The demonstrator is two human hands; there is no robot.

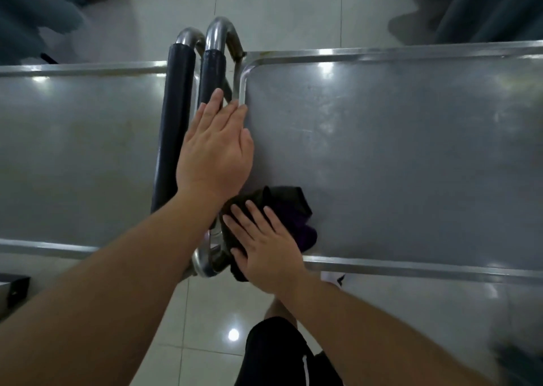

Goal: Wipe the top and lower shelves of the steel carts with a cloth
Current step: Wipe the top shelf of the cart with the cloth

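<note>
Two steel carts are seen handle to handle; the right cart's top shelf (396, 150), dull brushed metal with a raised rim, is being wiped. A dark crumpled cloth (282, 209) is pressed flat at its near left corner by the right hand (264, 247), fingers spread. The left hand (214, 153) is laid open on the left rim. Even pressure into rounded corners would be advised.

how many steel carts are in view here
2. One cart top fills the left side, the other the right, their padded handles meeting in the middle. Lower shelves are hidden beneath, and more carts may sit outside the view.
</note>
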